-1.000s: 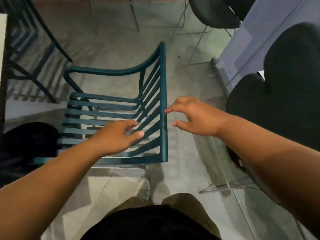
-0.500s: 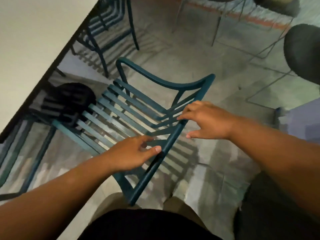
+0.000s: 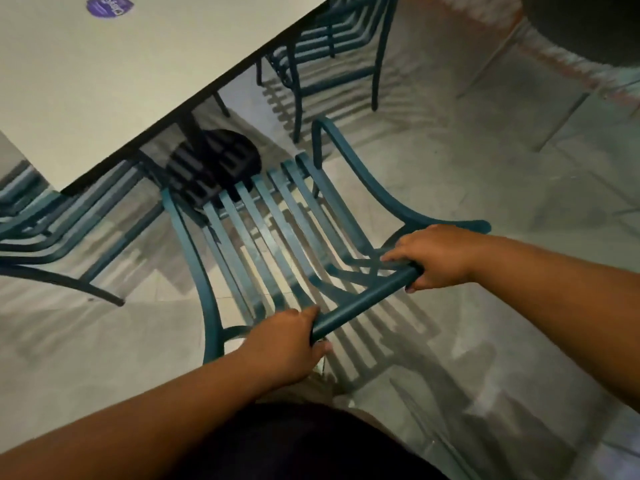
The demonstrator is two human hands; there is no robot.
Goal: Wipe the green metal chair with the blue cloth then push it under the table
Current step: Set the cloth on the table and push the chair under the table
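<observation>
The green metal chair (image 3: pixel 277 216) stands on the floor in front of me, its slatted seat pointing toward the table (image 3: pixel 104 74). My left hand (image 3: pixel 287 344) grips the left end of the chair's top back rail. My right hand (image 3: pixel 433 258) grips the right end of the same rail. The front of the seat reaches the black table base (image 3: pixel 214 161) just under the table's edge. No blue cloth is in view.
Another green chair (image 3: pixel 332 46) is tucked under the table's far side, and a third (image 3: pixel 52 233) sits at the left. A purple sticker (image 3: pixel 109 3) lies on the tabletop. A dark round chair (image 3: pixel 585 26) on wire legs stands at top right. Tiled floor lies to the right.
Both hands have closed round the chair's top rail, which they only hovered over before. The view has swung toward the table, and the chair now sits closer to the table's edge.
</observation>
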